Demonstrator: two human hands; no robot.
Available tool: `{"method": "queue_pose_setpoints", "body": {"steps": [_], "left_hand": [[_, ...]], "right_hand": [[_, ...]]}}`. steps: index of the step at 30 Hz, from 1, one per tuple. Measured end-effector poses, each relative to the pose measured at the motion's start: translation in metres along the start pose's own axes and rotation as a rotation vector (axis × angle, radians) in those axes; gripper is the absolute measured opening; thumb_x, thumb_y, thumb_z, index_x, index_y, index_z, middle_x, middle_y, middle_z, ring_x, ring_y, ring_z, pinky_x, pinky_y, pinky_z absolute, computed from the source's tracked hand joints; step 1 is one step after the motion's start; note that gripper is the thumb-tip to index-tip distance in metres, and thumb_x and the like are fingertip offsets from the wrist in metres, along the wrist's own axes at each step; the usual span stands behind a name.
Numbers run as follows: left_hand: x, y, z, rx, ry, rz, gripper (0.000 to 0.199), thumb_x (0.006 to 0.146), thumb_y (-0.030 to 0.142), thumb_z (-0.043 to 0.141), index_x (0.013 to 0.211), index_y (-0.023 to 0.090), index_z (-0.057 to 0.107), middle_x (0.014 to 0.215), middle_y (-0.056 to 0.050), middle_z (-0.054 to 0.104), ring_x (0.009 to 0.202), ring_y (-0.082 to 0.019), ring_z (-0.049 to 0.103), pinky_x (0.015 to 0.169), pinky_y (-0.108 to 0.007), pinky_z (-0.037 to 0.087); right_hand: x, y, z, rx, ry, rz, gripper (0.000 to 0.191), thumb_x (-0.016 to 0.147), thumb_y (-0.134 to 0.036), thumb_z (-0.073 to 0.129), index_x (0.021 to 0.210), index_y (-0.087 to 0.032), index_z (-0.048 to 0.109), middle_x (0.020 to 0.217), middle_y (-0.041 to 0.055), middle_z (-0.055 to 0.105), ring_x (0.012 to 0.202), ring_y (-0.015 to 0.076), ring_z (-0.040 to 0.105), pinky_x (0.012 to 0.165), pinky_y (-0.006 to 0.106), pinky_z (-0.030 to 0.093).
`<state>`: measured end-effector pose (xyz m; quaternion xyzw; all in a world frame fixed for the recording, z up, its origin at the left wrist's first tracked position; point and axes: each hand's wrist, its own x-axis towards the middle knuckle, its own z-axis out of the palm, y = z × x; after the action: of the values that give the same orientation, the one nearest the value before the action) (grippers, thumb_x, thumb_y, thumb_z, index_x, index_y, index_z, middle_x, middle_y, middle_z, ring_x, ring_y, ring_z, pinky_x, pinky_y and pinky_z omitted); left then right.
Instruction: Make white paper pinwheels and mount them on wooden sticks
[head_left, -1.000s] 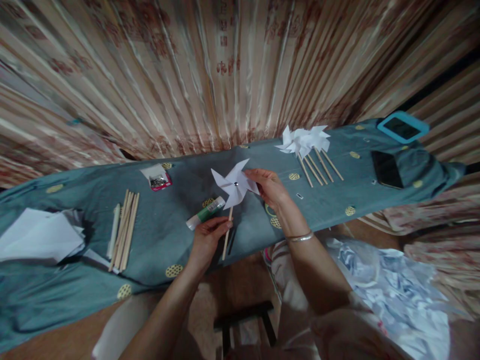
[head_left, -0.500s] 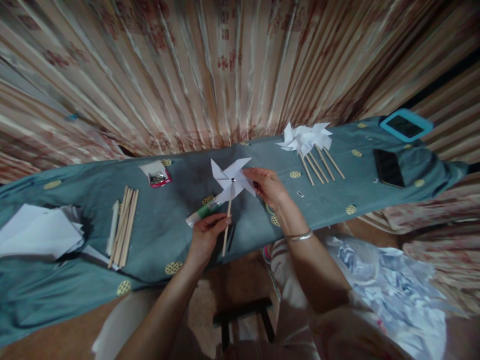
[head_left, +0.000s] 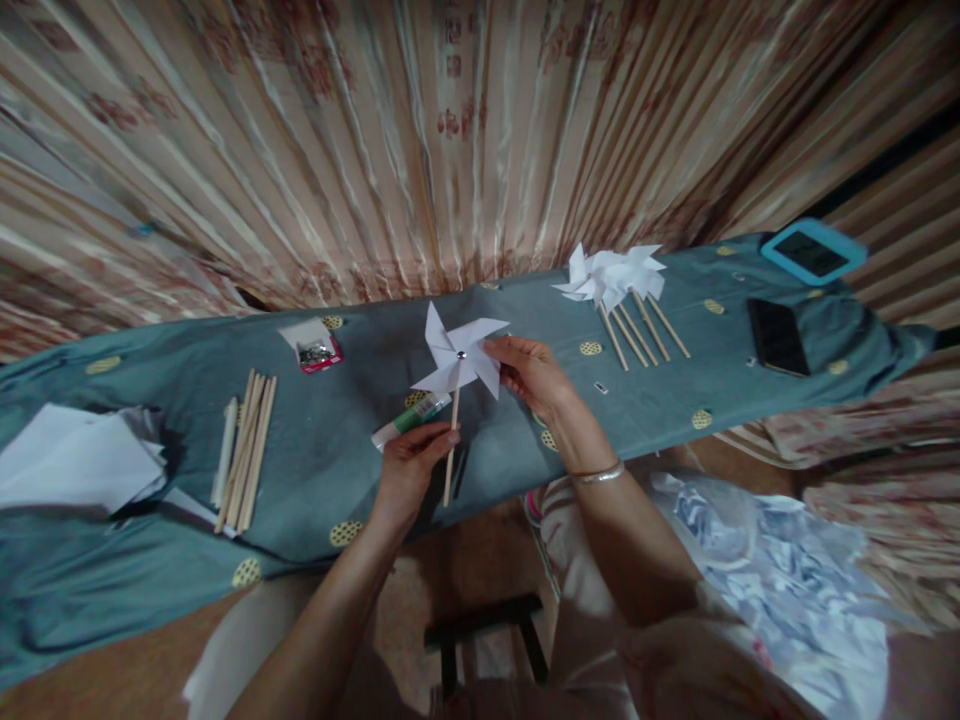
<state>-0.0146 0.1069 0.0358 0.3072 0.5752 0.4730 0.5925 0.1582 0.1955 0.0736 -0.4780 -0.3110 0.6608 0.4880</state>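
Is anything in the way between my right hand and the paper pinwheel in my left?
Nothing visible is. The right hand is at the edge of the pinwheel, though whether it touches is hard to tell. The left hand holds the wooden stick below, and the green-labelled tube lies off to the left.

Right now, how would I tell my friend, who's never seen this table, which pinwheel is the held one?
Find the long blue-green tablecloth. Near its middle, look for a white paper pinwheel on a thin wooden stick. The left hand pinches that stick, while the other white pinwheels lie bunched on the cloth, farther right.
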Motion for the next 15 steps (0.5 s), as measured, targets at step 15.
{"method": "queue_pose_setpoints", "body": {"steps": [15], "left_hand": [[0.0015,0.0010,-0.0013,-0.018,0.033,0.050,0.030,0.051,0.037,0.090,0.073,0.020,0.081,0.077,-0.004,0.077,0.072,-0.018,0.066,0.077,-0.032,0.053]], "right_hand": [[-0.0013,0.0068,0.0006,0.066,-0.011,0.067,0.020,0.059,-0.024,0.090,0.067,-0.016,0.073,0.060,-0.0037,0.066,0.052,0.0053,0.056,0.047,0.014,0.050]]}}
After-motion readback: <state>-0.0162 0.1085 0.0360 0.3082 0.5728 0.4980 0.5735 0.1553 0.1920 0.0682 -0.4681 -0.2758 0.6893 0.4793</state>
